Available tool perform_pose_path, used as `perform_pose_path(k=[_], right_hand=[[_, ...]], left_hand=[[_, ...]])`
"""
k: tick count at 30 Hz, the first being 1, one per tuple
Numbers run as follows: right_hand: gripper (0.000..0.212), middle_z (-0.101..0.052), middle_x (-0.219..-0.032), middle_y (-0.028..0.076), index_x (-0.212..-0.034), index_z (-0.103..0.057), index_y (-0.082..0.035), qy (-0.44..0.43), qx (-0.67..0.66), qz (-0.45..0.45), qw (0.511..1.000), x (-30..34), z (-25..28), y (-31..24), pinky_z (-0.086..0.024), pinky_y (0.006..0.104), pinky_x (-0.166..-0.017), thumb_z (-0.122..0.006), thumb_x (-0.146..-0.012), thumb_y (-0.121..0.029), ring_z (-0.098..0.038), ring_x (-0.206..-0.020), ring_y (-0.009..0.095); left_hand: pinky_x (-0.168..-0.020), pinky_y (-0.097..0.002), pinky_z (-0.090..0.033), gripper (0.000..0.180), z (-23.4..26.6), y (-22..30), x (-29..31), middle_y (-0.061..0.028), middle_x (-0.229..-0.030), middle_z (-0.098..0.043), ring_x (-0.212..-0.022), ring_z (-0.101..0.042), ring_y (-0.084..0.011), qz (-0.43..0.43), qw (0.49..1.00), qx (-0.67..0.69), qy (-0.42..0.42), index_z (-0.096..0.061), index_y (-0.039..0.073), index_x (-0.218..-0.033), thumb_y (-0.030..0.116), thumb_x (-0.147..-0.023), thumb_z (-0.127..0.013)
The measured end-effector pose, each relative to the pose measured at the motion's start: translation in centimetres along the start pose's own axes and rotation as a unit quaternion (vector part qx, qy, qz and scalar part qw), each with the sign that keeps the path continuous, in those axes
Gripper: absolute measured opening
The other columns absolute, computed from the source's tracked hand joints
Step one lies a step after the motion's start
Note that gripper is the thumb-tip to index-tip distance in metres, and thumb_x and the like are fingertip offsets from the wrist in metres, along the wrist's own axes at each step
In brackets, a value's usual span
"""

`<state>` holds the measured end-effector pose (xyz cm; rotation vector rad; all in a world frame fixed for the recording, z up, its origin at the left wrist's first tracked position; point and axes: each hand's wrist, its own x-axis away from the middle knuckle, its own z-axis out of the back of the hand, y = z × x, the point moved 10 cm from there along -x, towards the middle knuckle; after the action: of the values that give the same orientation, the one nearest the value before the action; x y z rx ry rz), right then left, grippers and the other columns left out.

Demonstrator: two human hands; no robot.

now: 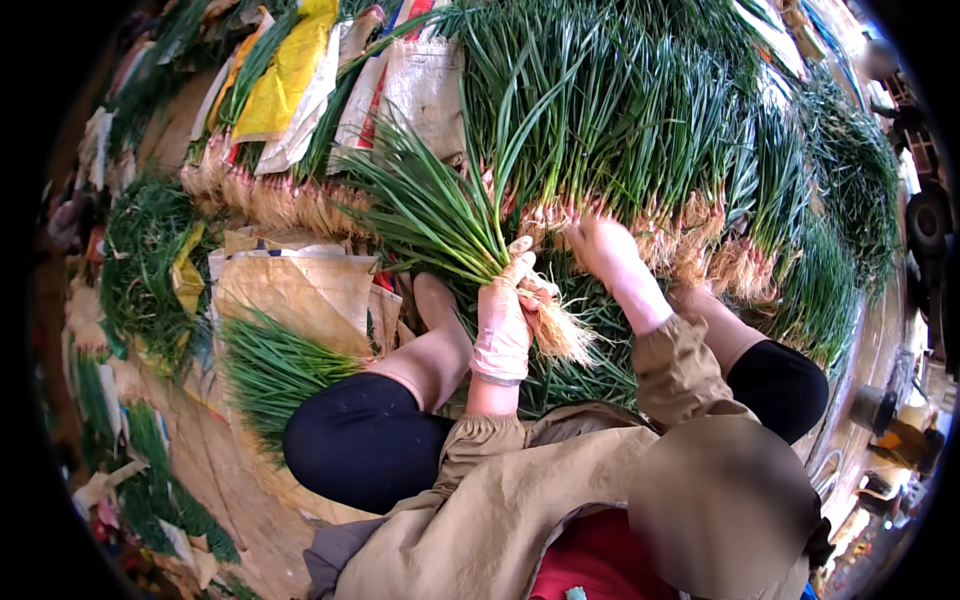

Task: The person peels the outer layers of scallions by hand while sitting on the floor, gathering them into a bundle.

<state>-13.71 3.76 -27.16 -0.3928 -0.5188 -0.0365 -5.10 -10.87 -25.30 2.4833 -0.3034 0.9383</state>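
Note:
A bunch of green garlic (430,215), long flat green leaves with a fringe of pale roots, is gripped in my left hand (507,310). The leaves fan up and to the left; the roots hang out on the right side of the fist. A pale pinkish glove covers that hand to the wrist. My right hand (605,250) is at the root ends of a long row of green garlic (600,110) lying beyond it. Its fingers are smeared and partly hidden, so whether they hold anything does not show.
Loose green leaves (575,380) lie between my legs. Folded sacks (295,295) and another green bundle (280,375) sit at left. Yellow and white sacks (290,85) cover more plants at the far left. A dark wheel (928,220) stands at the right edge.

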Motion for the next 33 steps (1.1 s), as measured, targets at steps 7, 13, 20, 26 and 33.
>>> perform_pose_path(k=[7,13,20,26,33], right_hand=[[0.031,-0.060,-0.066,0.004,-0.083,-0.066,-0.008,0.057,-0.151,-0.050,0.986,-3.6,4.8,-2.5,-0.047,0.0306,-0.062,-0.053,-0.088,-0.036,-0.056,-0.059,0.014],[0.022,-0.065,-0.086,0.008,-0.103,-0.062,-0.002,-0.113,-0.609,0.064,0.782,4.0,-0.9,-2.5,-0.051,0.0261,-0.059,-0.055,-0.088,-0.018,-0.062,-0.069,0.013],[0.018,-0.054,-0.065,-0.003,-0.080,-0.055,-0.010,-0.164,-0.769,-0.029,0.618,1.7,-3.2,-2.0,-0.039,0.0217,-0.044,-0.057,-0.084,-0.028,-0.049,-0.051,0.008],[0.026,-0.062,-0.068,0.008,-0.093,-0.060,-0.006,0.151,-0.364,0.013,0.919,4.0,2.7,-1.3,-0.047,0.0338,-0.059,-0.059,-0.086,-0.031,-0.060,-0.061,0.022],[0.036,-0.063,-0.076,0.008,-0.086,-0.059,0.000,0.160,-0.478,0.165,0.848,1.5,1.6,-3.1,-0.050,0.0348,-0.063,-0.050,-0.091,-0.035,-0.062,-0.069,0.024]], left_hand=[[-0.037,-0.0207,-0.038,0.017,0.1,2.1,-0.6,-0.0043,-0.072,-0.060,-0.040,-0.047,-0.0093,-0.085,0.991,-0.105,-0.002,-0.063,0.002,-0.094,0.003,-0.077,-0.065],[-0.040,-0.0209,-0.042,0.016,-0.9,-3.6,-0.5,-0.0098,-0.077,-0.065,-0.048,-0.056,-0.0133,0.051,0.992,-0.103,-0.059,-0.059,0.004,-0.094,0.002,-0.079,-0.062],[-0.042,-0.0194,-0.044,0.012,-1.9,-5.2,0.4,-0.0154,-0.086,-0.065,-0.065,-0.063,-0.0175,0.093,0.982,-0.109,-0.119,-0.056,0.003,-0.090,0.002,-0.079,-0.058],[-0.036,-0.0215,-0.039,0.005,2.0,-5.2,-1.1,-0.0064,-0.058,-0.056,-0.041,-0.050,-0.0131,0.057,0.973,-0.224,0.005,-0.059,-0.001,-0.081,0.004,-0.079,-0.060],[-0.041,-0.0231,-0.043,0.022,-1.0,-2.4,0.7,-0.0048,-0.064,-0.059,-0.046,-0.052,-0.0122,0.039,0.958,-0.281,-0.027,-0.060,0.000,-0.090,0.021,-0.086,-0.056]])
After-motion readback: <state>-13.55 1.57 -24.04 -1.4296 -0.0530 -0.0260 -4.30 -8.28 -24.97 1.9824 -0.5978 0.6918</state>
